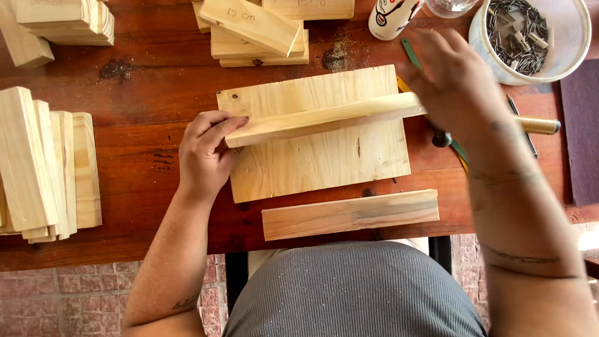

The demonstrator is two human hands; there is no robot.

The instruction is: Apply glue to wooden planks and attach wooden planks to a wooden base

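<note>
Slat (324, 118) of pale wood stands on edge across a wide board (318, 159) mid-bench (143, 168). Left hand (206, 153), wrist bent inward, pinches the slat's left end between thumb and fingers. Right hand (458, 87), blurred, fingers spread over the slat's right end; grip cannot be told. Hammer (530, 125) lies beneath the right forearm. Loose plank (350, 214) sits nearer the body.

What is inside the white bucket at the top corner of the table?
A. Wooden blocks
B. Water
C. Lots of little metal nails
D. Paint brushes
C: the white bucket is filled with a heap of small grey metal nails, with no water, blocks or brushes in it.
</note>
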